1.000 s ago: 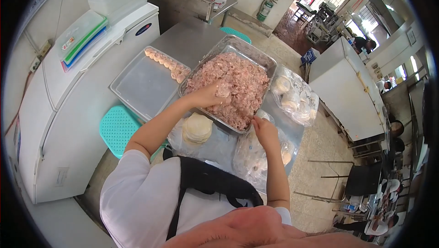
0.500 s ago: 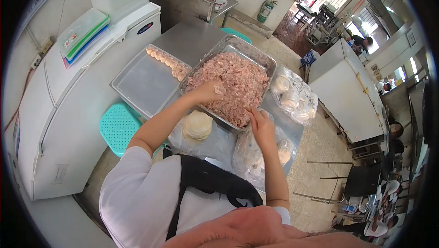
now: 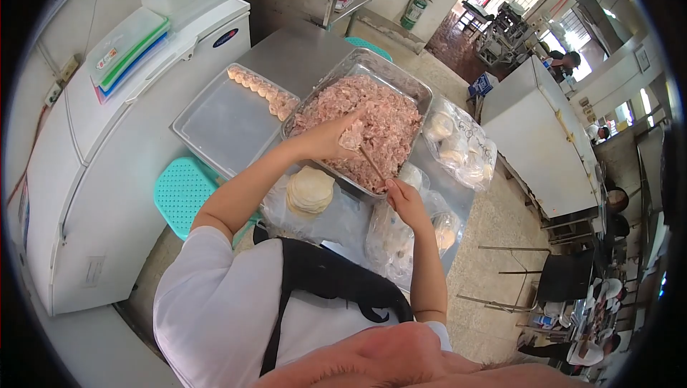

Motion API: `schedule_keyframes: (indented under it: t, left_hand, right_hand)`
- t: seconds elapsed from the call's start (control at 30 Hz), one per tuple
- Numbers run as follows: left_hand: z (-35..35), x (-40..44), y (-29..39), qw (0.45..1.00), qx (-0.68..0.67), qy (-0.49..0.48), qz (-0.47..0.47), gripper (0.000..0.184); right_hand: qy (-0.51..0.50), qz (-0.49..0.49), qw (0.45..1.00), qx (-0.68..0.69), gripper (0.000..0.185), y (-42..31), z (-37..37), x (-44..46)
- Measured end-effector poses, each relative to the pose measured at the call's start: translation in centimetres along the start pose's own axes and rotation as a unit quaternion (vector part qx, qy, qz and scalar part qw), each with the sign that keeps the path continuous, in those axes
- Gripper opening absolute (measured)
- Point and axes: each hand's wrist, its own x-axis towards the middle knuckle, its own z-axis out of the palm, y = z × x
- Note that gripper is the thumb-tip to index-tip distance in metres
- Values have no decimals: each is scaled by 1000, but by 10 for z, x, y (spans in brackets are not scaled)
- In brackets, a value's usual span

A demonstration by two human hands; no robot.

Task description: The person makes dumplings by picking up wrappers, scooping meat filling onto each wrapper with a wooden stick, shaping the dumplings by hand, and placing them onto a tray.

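Note:
My left hand [image 3: 333, 137] is closed around a round dough wrapper with meat on it [image 3: 351, 136], over a deep metal pan [image 3: 379, 67] of pinkish ground meat [image 3: 390, 112]. My right hand [image 3: 406, 199] grips the end of a thin brown stick [image 3: 373, 164] at the pan's near corner. The stick's far end reaches to the wrapper; whether it touches is too small to tell. Below the pan, a stack of pale round wrappers [image 3: 310, 190] lies on plastic. Left of it, a flat tray [image 3: 222, 130] carries a row of filled dumplings [image 3: 261, 92] along its far edge.
Plastic bags of wrappers lie right of the pan [image 3: 458, 148] and near my right forearm [image 3: 390, 241]. A turquoise stool [image 3: 184, 191] stands beside the metal table [image 3: 286, 55]. A white chest freezer [image 3: 136, 166] is on the left. People work in the background at right.
My right hand has shifted slightly down toward me, and more of the stick now shows above the meat, pointing at the wrapper. My left hand has turned, showing the meat on the wrapper.

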Motion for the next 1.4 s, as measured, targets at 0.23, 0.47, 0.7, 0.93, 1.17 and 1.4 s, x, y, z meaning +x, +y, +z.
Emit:
schedule_keyframes:
  t: [0.23,0.47,0.7,0.93,1.17,1.4]
  left_hand:
    - [3,5,-18,994,-61,-22,89,74]
    - [10,3,-43,989,46,-52,128,37]
    - [30,12,-72,994,-56,89,-32,38]
    - [22,3,-62,987,22,157,12,50]
    - [0,8,-45,985,-101,13,139,36]
    - [8,17,-115,998,13,52,45,45]
  right_hand:
    - [36,-50,997,-55,33,-35,-5,-15]
    - [33,-154,970,-187,26,-36,-15,0]
    - [199,-221,937,-182,27,-51,-6,-2]
    - [116,5,908,-403,27,-12,-2,2]
    - [65,-63,995,-46,30,-44,9,2]
    - [144,-106,954,-241,24,-64,20,18]
